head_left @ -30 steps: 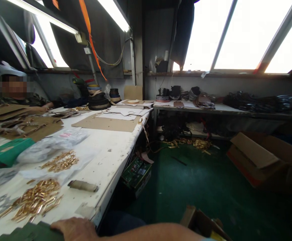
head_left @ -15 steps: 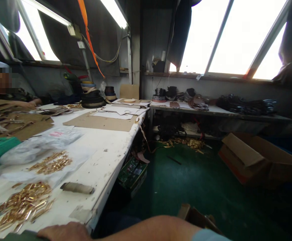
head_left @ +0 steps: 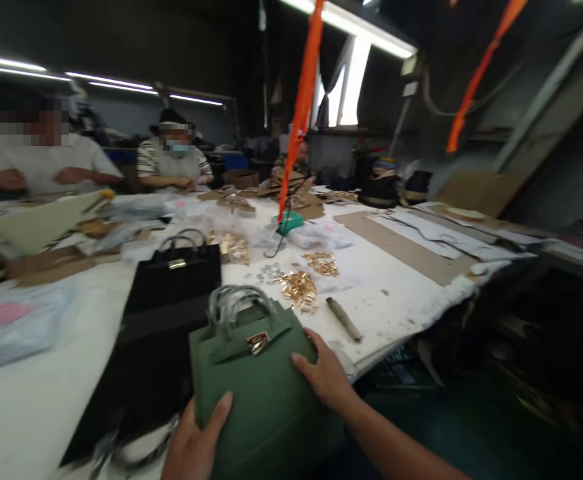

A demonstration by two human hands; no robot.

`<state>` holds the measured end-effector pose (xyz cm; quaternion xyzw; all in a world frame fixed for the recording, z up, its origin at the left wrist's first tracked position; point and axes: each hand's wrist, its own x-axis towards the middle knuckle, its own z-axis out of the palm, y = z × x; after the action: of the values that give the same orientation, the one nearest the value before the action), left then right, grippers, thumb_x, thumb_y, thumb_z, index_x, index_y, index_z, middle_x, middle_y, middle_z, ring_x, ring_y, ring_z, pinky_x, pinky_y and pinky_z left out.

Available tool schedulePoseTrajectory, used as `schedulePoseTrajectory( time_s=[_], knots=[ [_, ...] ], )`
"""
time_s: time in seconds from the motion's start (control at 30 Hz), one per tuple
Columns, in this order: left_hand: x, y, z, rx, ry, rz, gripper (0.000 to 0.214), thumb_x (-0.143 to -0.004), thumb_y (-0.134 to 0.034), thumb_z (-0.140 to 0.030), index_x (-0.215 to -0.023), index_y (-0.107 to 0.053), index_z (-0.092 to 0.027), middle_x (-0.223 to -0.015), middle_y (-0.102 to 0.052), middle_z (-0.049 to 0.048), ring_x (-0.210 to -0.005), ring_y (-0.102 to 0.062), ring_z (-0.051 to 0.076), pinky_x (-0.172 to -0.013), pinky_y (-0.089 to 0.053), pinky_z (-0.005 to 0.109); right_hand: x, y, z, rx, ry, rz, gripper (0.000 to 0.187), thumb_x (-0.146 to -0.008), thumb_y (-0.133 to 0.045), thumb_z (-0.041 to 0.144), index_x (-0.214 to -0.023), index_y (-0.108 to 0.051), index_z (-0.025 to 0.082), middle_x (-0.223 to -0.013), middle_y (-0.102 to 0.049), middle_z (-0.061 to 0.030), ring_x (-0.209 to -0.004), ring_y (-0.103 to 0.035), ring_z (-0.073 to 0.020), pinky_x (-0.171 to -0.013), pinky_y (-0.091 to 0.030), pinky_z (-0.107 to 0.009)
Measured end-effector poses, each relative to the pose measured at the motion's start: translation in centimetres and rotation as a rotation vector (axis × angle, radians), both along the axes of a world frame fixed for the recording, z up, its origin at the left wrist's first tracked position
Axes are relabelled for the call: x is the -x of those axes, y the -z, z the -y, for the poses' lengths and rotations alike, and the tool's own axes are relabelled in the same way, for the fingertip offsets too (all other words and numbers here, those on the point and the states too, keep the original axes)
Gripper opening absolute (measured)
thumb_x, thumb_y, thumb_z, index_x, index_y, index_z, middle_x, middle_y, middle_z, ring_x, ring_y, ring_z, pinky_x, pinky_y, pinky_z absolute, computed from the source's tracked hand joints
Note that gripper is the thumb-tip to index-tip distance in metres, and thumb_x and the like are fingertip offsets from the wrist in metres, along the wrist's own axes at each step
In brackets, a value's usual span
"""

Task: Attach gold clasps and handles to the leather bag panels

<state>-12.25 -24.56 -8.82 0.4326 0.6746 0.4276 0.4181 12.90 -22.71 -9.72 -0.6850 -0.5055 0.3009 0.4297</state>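
Observation:
A green handbag (head_left: 266,393) with a gold clasp and plastic-wrapped handles (head_left: 239,303) is between my two hands. My left hand (head_left: 196,433) grips its left side, thumb on the front and fingers hidden behind. On the upper right edge, my right hand (head_left: 324,370) holds the bag in the same way, thumb in front. Just left of the bag, a black bag piece (head_left: 146,347) with handles at both ends lies flat on the white table. Beyond the green bag are piles of small gold metal pieces (head_left: 299,290).
A wrapped stick-like tool (head_left: 344,319) lies near the edge of the white table (head_left: 396,300). Cardboard sheets (head_left: 411,250) lie at the right back. Orange strips (head_left: 301,100) hang above the table. Several people (head_left: 174,150) sit along the far side. A green tray (head_left: 290,222) stands mid-table.
My view has swung left from the window and floor to the table. The green bag, barely showing at the bottom edge before, is now in full view with both hands on it.

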Motion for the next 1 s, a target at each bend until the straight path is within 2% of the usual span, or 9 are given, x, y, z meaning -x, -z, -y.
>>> schedulePoseTrajectory(
  time_s=[0.1, 0.27, 0.37, 0.5, 0.63, 0.7, 0.8, 0.9, 1.0],
  knots=[
    [0.7, 0.1, 0.8, -0.046, 0.042, 0.049, 0.071, -0.077, -0.075, -0.058, -0.134, -0.061, -0.019, -0.121, -0.075, 0.011, -0.114, -0.07, 0.034, -0.1, -0.057, 0.048, -0.3, 0.6, 0.6, 0.015, -0.036, 0.032, 0.072, -0.085, -0.066, 0.052, -0.147, -0.056, 0.015, -0.145, -0.062, -0.0168, -0.135, -0.057, -0.0339, -0.118, -0.041, -0.052],
    [-0.5, -0.1, 1.4, -0.113, -0.019, 0.045, 0.072, -0.086, -0.068, -0.049, -0.146, -0.046, -0.016, -0.137, -0.066, 0.0156, -0.125, -0.065, 0.03, -0.11, -0.049, 0.046, -0.6, 0.0, 0.2, 0.035, -0.095, 0.133, 0.077, -0.084, -0.063, 0.06, -0.147, -0.053, 0.018, -0.146, -0.059, -0.0152, -0.13, -0.059, -0.0338, -0.113, -0.046, -0.051],
    [-0.3, 0.0, 1.3, -0.122, -0.012, 0.089, 0.073, -0.084, -0.073, -0.048, -0.145, -0.048, -0.016, -0.137, -0.066, 0.0166, -0.125, -0.064, 0.031, -0.11, -0.049, 0.047, -0.2, -0.4, -0.8, -0.037, -0.12, 0.225, 0.082, -0.085, -0.062, 0.061, -0.151, -0.047, 0.015, -0.153, -0.052, -0.0158, -0.139, -0.052, -0.0333, -0.118, -0.041, -0.05],
    [1.6, 0.5, 0.0, -0.063, 0.006, 0.288, 0.079, -0.082, -0.078, -0.051, -0.146, -0.047, -0.017, -0.127, -0.071, 0.0185, -0.113, -0.071, 0.034, -0.101, -0.055, 0.05, 0.4, -0.2, -1.6, -0.021, -0.155, 0.276, 0.083, -0.086, -0.062, 0.065, -0.151, -0.048, 0.015, -0.152, -0.054, -0.0162, -0.142, -0.048, -0.0341, -0.122, -0.037, -0.05],
    [4.5, 1.6, -1.6, -0.141, -0.113, 0.407, 0.089, -0.078, -0.083, -0.05, -0.149, -0.042, -0.015, -0.146, -0.058, 0.0239, -0.135, -0.058, 0.034, -0.113, -0.047, 0.048, 0.6, 0.4, -1.7, 0.016, -0.135, 0.295, 0.083, -0.086, -0.063, 0.068, -0.15, -0.051, 0.017, -0.15, -0.056, -0.0148, -0.138, -0.053, -0.0363, -0.118, -0.042, -0.054],
    [6.0, 2.3, -2.0, -0.181, -0.157, 0.347, 0.094, -0.08, -0.081, -0.051, -0.155, -0.036, -0.015, -0.153, -0.05, 0.0251, -0.144, -0.049, 0.035, -0.118, -0.041, 0.05, 0.6, 0.6, -1.6, 0.034, -0.118, 0.307, 0.084, -0.085, -0.063, 0.07, -0.149, -0.053, 0.017, -0.149, -0.058, -0.0151, -0.137, -0.055, -0.0375, -0.116, -0.043, -0.055],
    [7.0, 2.5, -1.8, -0.278, -0.162, 0.055, 0.085, -0.088, -0.074, -0.048, -0.158, -0.034, -0.02, -0.159, -0.043, 0.0212, -0.149, -0.042, 0.035, -0.121, -0.037, 0.055, 0.9, 0.9, -1.5, 0.016, -0.095, 0.321, 0.081, -0.084, -0.064, 0.069, -0.147, -0.055, 0.018, -0.146, -0.061, -0.0149, -0.136, -0.056, -0.0378, -0.115, -0.044, -0.055],
    [5.9, 1.4, -1.5, -0.454, -0.051, -0.32, 0.073, -0.09, -0.071, -0.039, -0.154, -0.041, -0.025, -0.16, -0.043, 0.0146, -0.149, -0.041, 0.033, -0.122, -0.035, 0.056, 1.1, 1.2, -1.4, -0.014, -0.095, 0.339, 0.08, -0.086, -0.064, 0.067, -0.147, -0.054, 0.017, -0.146, -0.06, -0.0156, -0.135, -0.056, -0.037, -0.115, -0.045, -0.054],
    [3.4, -0.1, -2.0, -0.534, 0.141, -0.528, 0.069, -0.085, -0.075, -0.03, -0.149, -0.049, -0.026, -0.155, -0.05, 0.012, -0.147, -0.041, 0.033, -0.123, -0.035, 0.058, 1.3, 1.0, -1.5, -0.128, -0.111, 0.382, 0.081, -0.087, -0.065, 0.064, -0.15, -0.049, 0.015, -0.148, -0.056, -0.0183, -0.138, -0.053, -0.0366, -0.117, -0.043, -0.055]
  ],
)
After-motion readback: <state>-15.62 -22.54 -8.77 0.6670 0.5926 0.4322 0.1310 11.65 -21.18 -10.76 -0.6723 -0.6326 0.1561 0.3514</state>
